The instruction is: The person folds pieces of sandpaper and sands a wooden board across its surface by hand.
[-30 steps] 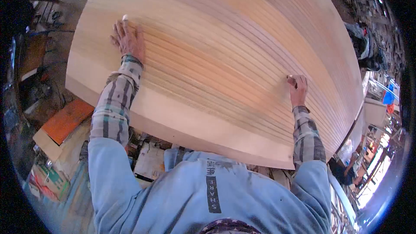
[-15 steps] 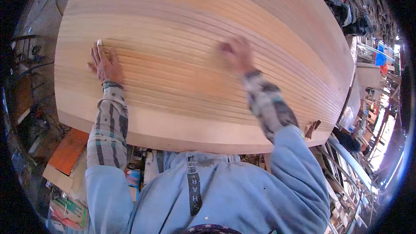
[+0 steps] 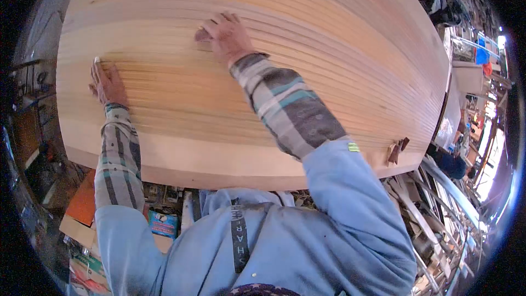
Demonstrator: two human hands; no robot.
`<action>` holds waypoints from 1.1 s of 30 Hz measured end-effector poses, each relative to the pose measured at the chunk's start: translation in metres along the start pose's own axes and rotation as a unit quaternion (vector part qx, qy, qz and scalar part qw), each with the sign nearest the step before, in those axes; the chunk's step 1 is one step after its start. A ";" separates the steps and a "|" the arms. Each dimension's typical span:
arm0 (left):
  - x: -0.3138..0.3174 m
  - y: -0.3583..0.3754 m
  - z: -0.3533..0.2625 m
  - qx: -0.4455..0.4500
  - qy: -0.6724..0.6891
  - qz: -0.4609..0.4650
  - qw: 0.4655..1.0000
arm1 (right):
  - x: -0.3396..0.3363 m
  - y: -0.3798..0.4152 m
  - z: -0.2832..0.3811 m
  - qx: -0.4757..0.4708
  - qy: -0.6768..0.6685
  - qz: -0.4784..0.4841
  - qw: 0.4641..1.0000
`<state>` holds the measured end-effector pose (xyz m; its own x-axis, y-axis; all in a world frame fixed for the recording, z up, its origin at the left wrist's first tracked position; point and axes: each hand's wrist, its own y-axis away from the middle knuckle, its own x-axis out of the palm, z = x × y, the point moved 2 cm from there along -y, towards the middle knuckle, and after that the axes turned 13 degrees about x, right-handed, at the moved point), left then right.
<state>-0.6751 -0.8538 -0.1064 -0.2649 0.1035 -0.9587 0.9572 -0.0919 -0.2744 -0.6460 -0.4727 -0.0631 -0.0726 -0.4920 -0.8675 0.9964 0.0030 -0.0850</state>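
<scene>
A large pale wooden panel [image 3: 181,156] with many parallel grooves fills the middle of the view. My left hand [image 3: 109,83] lies flat on its left part, fingers spread, with something white at one fingertip. Further in, toward the upper middle of the panel, my right hand [image 3: 227,35] presses down on a small reddish-brown piece [image 3: 203,35], likely sandpaper, which sticks out at the thumb side. Two small dark brown folded scraps [image 3: 393,152] rest on the panel near its right front edge.
Cardboard and an orange sheet [image 3: 81,203] lie below the panel's left front edge. A blue box [image 3: 163,223] is under the front edge. Metal strips and clutter [image 3: 419,208] fill the right side.
My right hand has swept left and away from my body across the panel with the brown piece. My left hand appears slightly further left, still flat.
</scene>
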 end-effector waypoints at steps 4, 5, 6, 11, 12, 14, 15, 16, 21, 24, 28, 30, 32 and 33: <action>0.004 0.007 0.000 0.001 0.007 -0.031 1.000 | -0.084 0.095 -0.143 0.057 -0.020 0.027 0.998; 0.001 0.005 -0.002 0.006 0.015 -0.044 0.999 | -0.113 0.129 -0.189 0.050 0.085 -0.038 0.994; 0.000 0.004 -0.003 0.001 0.016 -0.044 0.999 | -0.132 0.164 -0.250 0.170 0.093 -0.017 0.981; -0.002 0.002 -0.004 0.008 0.000 -0.025 1.000 | -0.175 0.167 -0.250 0.273 -0.024 -0.019 0.961; 0.000 0.003 -0.001 0.008 -0.008 -0.020 1.000 | -0.150 0.147 -0.220 0.244 -0.069 0.017 0.967; 0.005 0.001 0.006 -0.003 0.013 -0.025 1.000 | -0.088 0.084 -0.141 0.165 -0.128 0.081 0.975; 0.008 -0.001 0.010 0.000 0.002 -0.025 1.000 | -0.064 0.056 -0.095 0.083 -0.107 0.016 0.991; 0.010 0.000 0.012 0.003 -0.016 -0.015 1.000 | -0.032 0.029 -0.069 -0.024 -0.107 0.025 0.994; 0.002 -0.002 0.005 -0.045 0.007 0.019 0.999 | -0.021 0.017 -0.049 -0.014 -0.097 -0.012 0.995; 0.006 0.005 0.010 -0.008 -0.033 -0.006 0.999 | -0.083 0.073 -0.126 0.055 -0.025 0.000 0.998; -0.002 0.002 -0.011 -0.029 -0.042 0.025 0.998 | -0.132 0.127 -0.183 0.181 0.044 -0.025 0.982; -0.003 0.004 -0.014 -0.033 -0.045 0.028 0.998 | -0.096 0.096 -0.141 0.134 0.032 -0.016 0.990; -0.004 0.003 -0.016 -0.033 -0.031 0.031 0.998 | -0.036 0.041 -0.068 0.102 -0.004 0.052 0.993; -0.007 0.003 -0.019 -0.034 -0.035 0.027 0.998 | -0.006 0.010 -0.017 0.057 -0.037 0.001 0.998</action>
<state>-0.6682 -0.8363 -0.0996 -0.2176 0.0300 -0.9756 0.9755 -0.0278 -0.2184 -0.6366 -0.4552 -0.0666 -0.0714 -0.5559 -0.8282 0.9954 -0.0933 -0.0232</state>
